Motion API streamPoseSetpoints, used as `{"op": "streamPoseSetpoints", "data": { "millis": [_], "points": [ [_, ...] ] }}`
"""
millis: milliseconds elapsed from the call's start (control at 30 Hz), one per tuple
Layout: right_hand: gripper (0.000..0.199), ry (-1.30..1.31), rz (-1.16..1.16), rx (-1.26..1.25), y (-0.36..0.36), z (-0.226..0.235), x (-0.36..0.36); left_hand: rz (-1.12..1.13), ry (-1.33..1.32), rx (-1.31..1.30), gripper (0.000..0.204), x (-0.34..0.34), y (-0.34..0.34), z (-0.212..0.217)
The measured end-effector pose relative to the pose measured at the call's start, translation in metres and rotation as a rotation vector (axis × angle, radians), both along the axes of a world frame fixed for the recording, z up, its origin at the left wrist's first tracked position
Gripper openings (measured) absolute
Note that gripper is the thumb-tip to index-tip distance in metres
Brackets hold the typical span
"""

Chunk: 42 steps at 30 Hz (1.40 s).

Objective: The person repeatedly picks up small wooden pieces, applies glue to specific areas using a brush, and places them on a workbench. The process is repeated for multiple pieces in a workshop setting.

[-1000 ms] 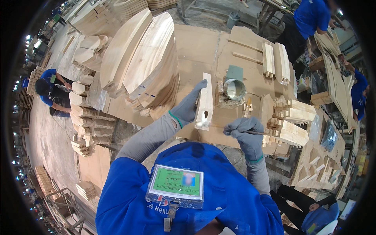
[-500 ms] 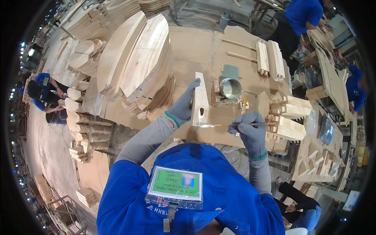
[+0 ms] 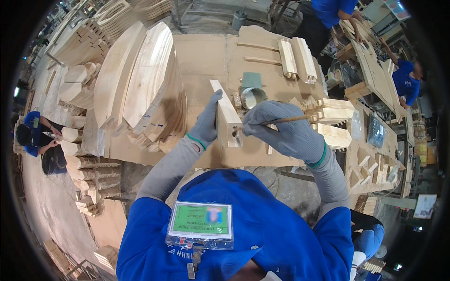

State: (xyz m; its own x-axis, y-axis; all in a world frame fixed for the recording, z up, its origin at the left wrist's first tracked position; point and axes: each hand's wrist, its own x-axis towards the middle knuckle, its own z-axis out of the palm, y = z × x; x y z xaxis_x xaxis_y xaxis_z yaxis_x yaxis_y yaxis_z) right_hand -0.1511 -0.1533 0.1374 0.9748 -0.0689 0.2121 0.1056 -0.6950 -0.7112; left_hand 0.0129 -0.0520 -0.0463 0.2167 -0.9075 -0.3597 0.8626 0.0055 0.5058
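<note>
My left hand (image 3: 205,121), in a grey glove with a green cuff, is closed around a pale wooden bar (image 3: 228,110). The bar tilts up toward me, and a slotted hole shows in its near end. In my gloved right hand (image 3: 286,131) is a thin brown wooden stick (image 3: 293,120), held like a pencil. Its working tip is hidden behind my fingers, which are right beside the holed end of the bar. Just beyond the bar stands a round tin (image 3: 253,97) with whitish smears inside.
Large curved wooden panels (image 3: 149,77) stand stacked at the left on the cardboard-covered table (image 3: 201,54). Tenoned wooden pieces (image 3: 333,112) are piled at the right, with longer bars (image 3: 303,61) farther back. Co-workers in blue sit or stand at both sides, one person (image 3: 35,131) at left.
My right hand has moved left and closer, bringing the stick to the bar's holed end. The bar has turned so that this end faces me more. The view has shifted right.
</note>
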Motion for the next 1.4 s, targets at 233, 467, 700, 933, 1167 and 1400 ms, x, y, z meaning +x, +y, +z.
{"op": "streamPoseSetpoints", "data": {
  "millis": [233, 467, 700, 933, 1167, 1400],
  "points": [
    [0.012, 0.026, 0.061, -0.093, 0.005, 0.007, -0.004, 0.173, 0.05, 0.082, 0.059, 0.002, -0.009, 0.0],
    [0.008, -0.007, -0.032, 0.054, -0.001, 0.003, -0.009, 0.23, -0.066, 0.133, 0.056, 0.007, -0.013, 0.016],
    [0.007, -0.223, -0.423, 0.6, 0.006, -0.018, -0.03, 0.253, 0.048, 0.024, 0.049, 0.016, -0.014, 0.023],
    [0.01, -0.464, -0.352, 1.152, 0.013, -0.073, -0.038, 0.167, 0.002, -0.035, 0.037, 0.007, -0.017, 0.053],
    [0.013, -0.441, -0.079, 1.118, 0.008, -0.085, -0.042, 0.139, -0.257, -0.033, 0.041, 0.006, -0.008, 0.052],
    [0.016, -0.401, -0.145, 1.214, 0.017, -0.084, -0.037, 0.237, -0.316, -0.127, 0.051, 0.004, 0.005, 0.055]
  ]
}}
